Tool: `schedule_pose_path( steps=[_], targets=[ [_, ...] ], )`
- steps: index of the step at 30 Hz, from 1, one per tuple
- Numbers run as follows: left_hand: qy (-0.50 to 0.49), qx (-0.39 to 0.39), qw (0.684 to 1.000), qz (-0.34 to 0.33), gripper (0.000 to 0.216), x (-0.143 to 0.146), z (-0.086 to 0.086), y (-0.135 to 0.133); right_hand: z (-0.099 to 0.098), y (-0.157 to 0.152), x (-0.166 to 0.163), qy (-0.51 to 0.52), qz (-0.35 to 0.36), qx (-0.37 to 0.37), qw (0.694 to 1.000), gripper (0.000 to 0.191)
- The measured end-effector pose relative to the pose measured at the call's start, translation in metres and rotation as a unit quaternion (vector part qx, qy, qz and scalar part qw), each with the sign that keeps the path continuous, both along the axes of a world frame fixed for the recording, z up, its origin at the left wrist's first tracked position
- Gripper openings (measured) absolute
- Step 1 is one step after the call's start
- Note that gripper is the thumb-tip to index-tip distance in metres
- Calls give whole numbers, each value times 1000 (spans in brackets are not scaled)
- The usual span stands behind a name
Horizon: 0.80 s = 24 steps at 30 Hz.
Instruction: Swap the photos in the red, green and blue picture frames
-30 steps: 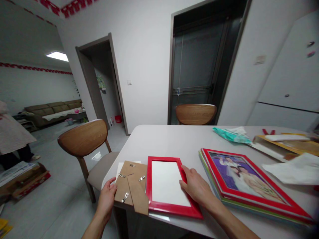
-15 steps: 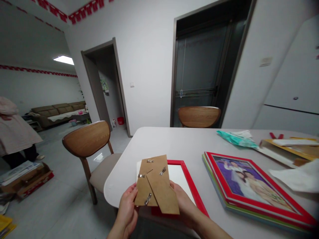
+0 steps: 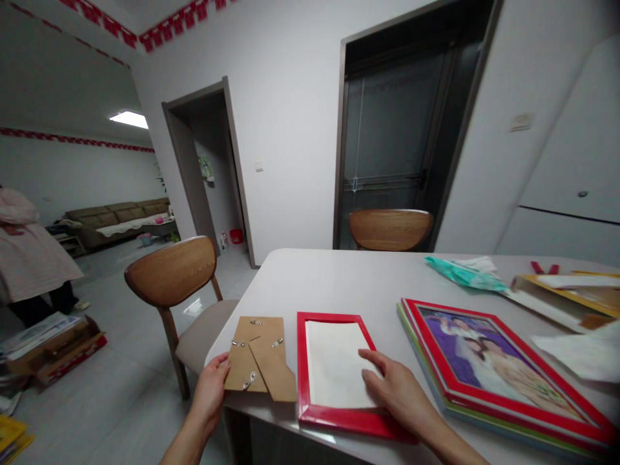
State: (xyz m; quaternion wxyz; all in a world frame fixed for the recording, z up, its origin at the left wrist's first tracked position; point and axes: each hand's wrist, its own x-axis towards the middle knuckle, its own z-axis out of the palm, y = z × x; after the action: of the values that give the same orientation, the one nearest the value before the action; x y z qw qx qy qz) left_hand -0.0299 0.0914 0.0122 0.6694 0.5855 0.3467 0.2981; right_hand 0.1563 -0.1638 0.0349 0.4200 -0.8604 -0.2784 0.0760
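My left hand point(image 3: 211, 391) pinches the left edge of a brown picture frame backing board point(image 3: 264, 352) near the table's corner. That board has several metal clips and a fold-out stand flap, and its front part reaches past the table edge. Beside it on the right, a red picture frame point(image 3: 304, 381) lies on the table with a plain white sheet point(image 3: 334, 365) inside. Over the frame's right side is my right hand point(image 3: 400, 391), index finger and thumb apart and holding nothing. Its fingertips are at the sheet; whether they press on it I cannot tell.
A stack of frames with a wedding photo point(image 3: 484, 361) on top lies on the right of the white table point(image 3: 310, 278). Behind it are a teal packet point(image 3: 462, 274), a cardboard box point(image 3: 562, 300) and white paper point(image 3: 581, 352). Two wooden chairs stand around; a person point(image 3: 29, 245) is far left.
The backing board has moved left and down, away from above the red frame, in my left hand alone. My right hand has let go of it and shifted right over the frame.
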Motion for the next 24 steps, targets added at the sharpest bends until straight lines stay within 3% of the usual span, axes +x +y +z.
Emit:
schedule_pose_path(
  steps=[6,11,15,18,20,22,24],
  targets=[
    [106,130,985,33,36,4,-6,24,3,-4,1,-112,41,-144,982,37],
    [113,233,965,45,32,10,11,3,3,-6,1,-177,40,-211,961,27],
    [73,266,961,-19,32,24,26,-57,-5,-8,11,-201,-3,-191,961,38],
    [-3,222,964,-149,32,37,29,-105,-12,-7,21,-167,-33,-182,968,48],
    [-20,188,963,-191,34,44,27,-125,-11,-5,26,-136,-35,-141,980,50],
    [-13,177,964,-200,37,49,24,-135,-4,-5,27,-45,-46,-64,996,52],
    [5,184,962,-202,43,54,25,-138,9,-5,22,132,-43,63,988,52]
  ],
)
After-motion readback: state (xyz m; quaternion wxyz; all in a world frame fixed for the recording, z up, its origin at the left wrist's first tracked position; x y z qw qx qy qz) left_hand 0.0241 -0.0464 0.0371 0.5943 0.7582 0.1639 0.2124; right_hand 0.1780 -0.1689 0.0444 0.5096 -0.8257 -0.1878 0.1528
